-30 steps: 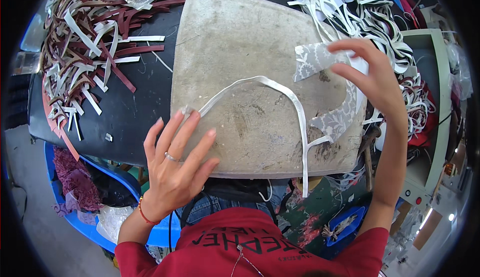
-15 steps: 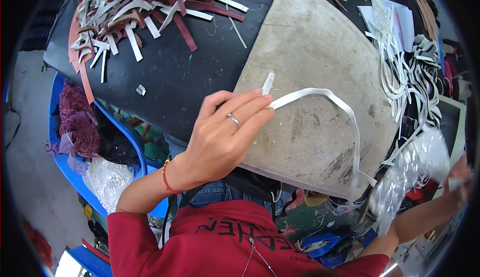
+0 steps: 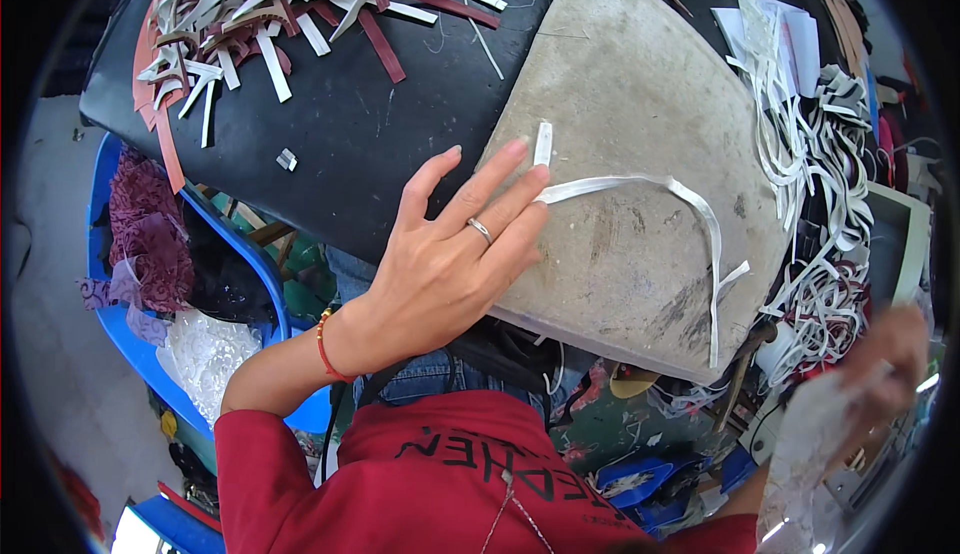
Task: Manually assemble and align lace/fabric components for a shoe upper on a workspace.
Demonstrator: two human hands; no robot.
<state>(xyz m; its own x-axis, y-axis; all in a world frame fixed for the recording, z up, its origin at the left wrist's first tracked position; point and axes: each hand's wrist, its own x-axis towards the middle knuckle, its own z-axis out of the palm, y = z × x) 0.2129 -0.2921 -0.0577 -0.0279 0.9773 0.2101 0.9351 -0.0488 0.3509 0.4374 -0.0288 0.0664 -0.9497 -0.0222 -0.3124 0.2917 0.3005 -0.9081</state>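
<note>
Red shirt point(image 3: 420, 494) nearest. Low right: right hand point(image 3: 890, 349) blurred, translucent sheet point(image 3: 805, 444) hanging at it; cannot tell how the fingers grip. Low left: blue tub point(image 3: 262, 272) with purple lace point(image 3: 150, 239) and crumpled clear plastic point(image 3: 212, 354). Left hand point(image 3: 440, 264) palm down, fingers spread, tips at a white strip point(image 3: 600, 185). Strip lies on the grey board point(image 3: 630, 84), arcing rightward, then toward its near edge. Farther: dark worktop point(image 3: 350, 144), maroon and white offcuts point(image 3: 285, 4) heaped far left.
</note>
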